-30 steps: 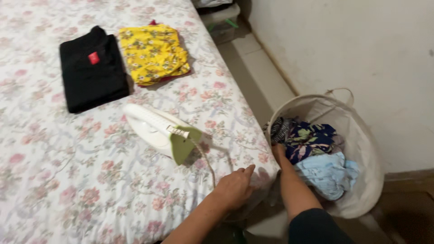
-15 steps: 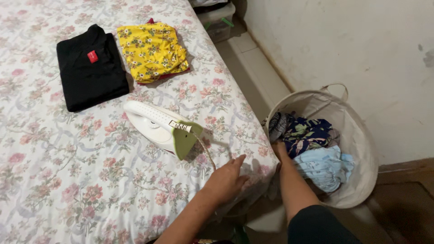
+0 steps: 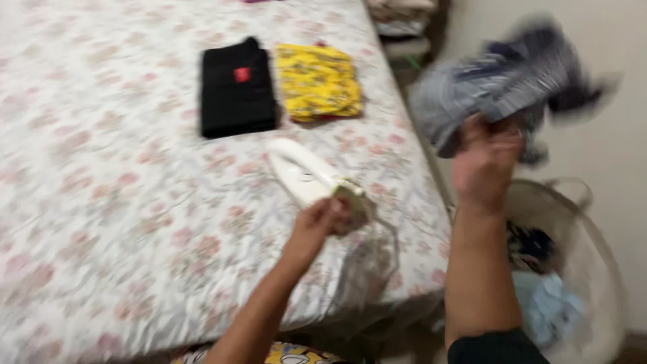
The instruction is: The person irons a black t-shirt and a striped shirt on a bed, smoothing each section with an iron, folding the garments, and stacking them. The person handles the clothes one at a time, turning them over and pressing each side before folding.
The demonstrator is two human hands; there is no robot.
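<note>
On the floral bedsheet [image 3: 101,222] lies a white iron [image 3: 306,176], which the left hand [image 3: 322,222] now grips at its rear. The right hand [image 3: 486,162], down in the laundry basket [image 3: 593,222] a moment ago, clutches a striped garment [image 3: 502,84] aloft (blurred).

We count two folded garments on the bed: one black garment [image 3: 237,87] and one yellow patterned garment [image 3: 319,82]. One white iron [image 3: 311,176] lies on the one floral sheet [image 3: 101,202]. One laundry basket [image 3: 593,269] at the bedside; inside we make out two items, one dark piece [image 3: 532,246] and one light blue piece [image 3: 547,307], though blur may hide more. One grey-blue garment [image 3: 505,81] is lifted in the air. Two hands in view: left hand [image 3: 322,226], right hand [image 3: 486,162].
</note>
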